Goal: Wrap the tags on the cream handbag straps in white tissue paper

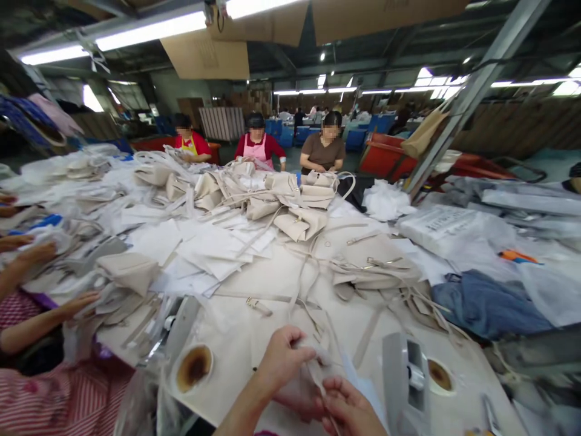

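At the near edge of the table, my left hand (282, 358) pinches a pale beige strap (315, 370) between thumb and fingers. Lower and to the right, my right hand (348, 407) has its fingers closed on the same strap. Blur around my fingers hides the strap's finer detail. Just beyond my hands lie more loose straps, one with a gold buckle (252, 303). A flat beige bag (376, 272) with straps rests farther back on the right.
Grey dispensers (406, 381) and white bowls with brown contents (194, 367) flank my hands. White sheets (204, 251) and a heap of beige bags (297, 224) cover the middle. Blue denim cloth (488, 303) lies right. Co-workers' arms (40, 321) reach in from the left.
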Demonstrator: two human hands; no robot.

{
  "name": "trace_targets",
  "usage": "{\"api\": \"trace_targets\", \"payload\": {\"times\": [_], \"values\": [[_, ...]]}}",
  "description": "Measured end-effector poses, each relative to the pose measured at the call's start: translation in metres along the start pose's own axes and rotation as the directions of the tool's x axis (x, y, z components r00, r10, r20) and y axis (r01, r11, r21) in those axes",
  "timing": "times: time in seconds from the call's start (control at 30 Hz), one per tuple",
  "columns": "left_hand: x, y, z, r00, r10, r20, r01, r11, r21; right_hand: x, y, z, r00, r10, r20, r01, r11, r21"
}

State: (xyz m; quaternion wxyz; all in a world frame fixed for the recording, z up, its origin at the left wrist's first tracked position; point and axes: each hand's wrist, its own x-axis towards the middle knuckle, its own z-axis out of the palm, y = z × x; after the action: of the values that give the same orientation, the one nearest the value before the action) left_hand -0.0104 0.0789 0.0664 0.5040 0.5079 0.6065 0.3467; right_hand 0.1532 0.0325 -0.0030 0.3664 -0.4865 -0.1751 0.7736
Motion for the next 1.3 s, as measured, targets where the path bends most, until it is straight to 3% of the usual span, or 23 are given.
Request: {"api": "trace_targets", "payload": {"times": [0.13, 0.2, 0.3, 0.47, 0.57, 0.63, 0.7, 0.87, 0.97, 1.03, 1.1, 1.2, 1.3], "values": [[-0.004, -0.006, 0.003, 0.988, 0.105, -0.114, -0.092, 0.99, 0.111, 0.018, -0.001, 0.038, 0.985, -0.127, -0.115, 0.147, 0.97, 0.195], [-0.003, -0.014, 0.004, 0.985, 0.058, -0.163, -0.065, 0.997, -0.037, 0.022, -0.003, 0.049, 0.971, -0.185, -0.154, 0.216, 0.951, 0.22], [0.006, -0.026, 0.006, 0.989, -0.051, -0.138, 0.015, 0.967, -0.254, 0.025, -0.006, 0.055, 0.966, -0.201, -0.163, 0.227, 0.96, 0.164], [0.016, -0.033, 0.016, 0.998, -0.05, -0.048, 0.032, 0.945, -0.325, 0.03, 0.004, 0.04, 0.977, -0.181, -0.114, 0.179, 0.983, -0.03], [0.015, -0.036, 0.021, 0.996, -0.032, -0.086, -0.004, 0.924, -0.382, 0.027, 0.018, 0.018, 0.998, -0.008, 0.058, 0.023, 0.965, -0.262], [0.013, -0.041, 0.023, 0.995, -0.014, -0.104, -0.025, 0.93, -0.368, 0.023, 0.026, 0.003, 0.981, 0.092, 0.168, -0.026, 0.932, -0.361], [0.01, -0.049, 0.023, 0.991, -0.003, -0.134, -0.039, 0.95, -0.31, 0.02, 0.032, -0.007, 0.969, 0.136, 0.205, -0.044, 0.915, -0.4], [-0.008, -0.068, 0.023, 0.961, 0.174, -0.215, -0.164, 0.984, 0.066, 0.019, 0.031, -0.002, 0.987, 0.131, 0.094, -0.076, 0.893, -0.443], [-0.032, -0.075, 0.023, 0.947, 0.301, -0.111, -0.254, 0.914, 0.316, 0.021, 0.03, 0.006, 0.991, 0.11, 0.07, -0.062, 0.869, -0.492], [-0.052, -0.078, 0.025, 0.95, 0.313, 0.001, -0.293, 0.886, 0.359, 0.022, 0.03, 0.007, 0.99, 0.097, 0.098, -0.036, 0.871, -0.49], [-0.07, -0.08, 0.028, 0.961, 0.272, 0.037, -0.271, 0.919, 0.286, 0.02, 0.03, 0.006, 0.982, 0.114, 0.149, -0.032, 0.885, -0.465], [-0.086, -0.083, 0.035, 0.986, 0.165, -0.033, -0.163, 0.985, 0.053, 0.015, 0.027, 0.005, 0.969, 0.166, 0.185, -0.068, 0.893, -0.445], [-0.085, -0.089, 0.042, 0.99, -0.054, -0.132, 0.02, 0.968, -0.25, 0.007, 0.021, 0.004, 0.969, 0.192, 0.154, -0.095, 0.869, -0.485]]}}
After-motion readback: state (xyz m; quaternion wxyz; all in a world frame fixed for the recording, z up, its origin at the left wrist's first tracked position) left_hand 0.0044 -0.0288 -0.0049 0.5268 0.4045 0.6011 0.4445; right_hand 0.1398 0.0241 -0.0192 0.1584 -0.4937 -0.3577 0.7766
